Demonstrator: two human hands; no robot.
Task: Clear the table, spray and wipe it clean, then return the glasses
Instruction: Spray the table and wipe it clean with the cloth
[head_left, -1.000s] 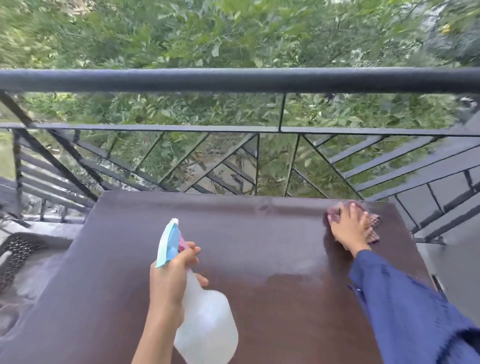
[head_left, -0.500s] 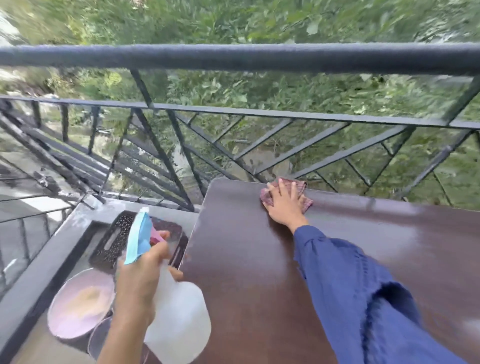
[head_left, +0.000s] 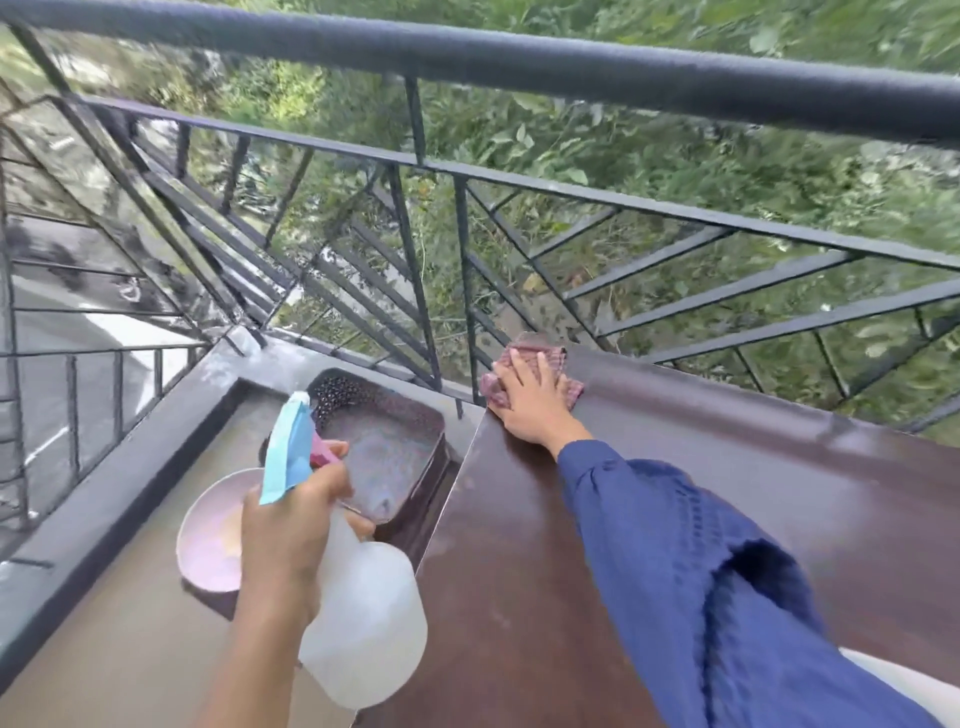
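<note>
Pressing flat with fingers spread, the right hand (head_left: 532, 402) pins a reddish checked cloth (head_left: 524, 370) onto the far left corner of the dark brown worktop (head_left: 675, 519), close to the black railing (head_left: 519, 67). The left hand (head_left: 291, 535) is curled tight around the neck of a clear spray bottle (head_left: 358, 618) with a blue trigger head, held off the worktop's left edge. Below it on the balcony floor (head_left: 130, 649) sit a pink bowl (head_left: 213, 535) and a dark perforated tray (head_left: 384, 447); no glasses can be made out
</note>
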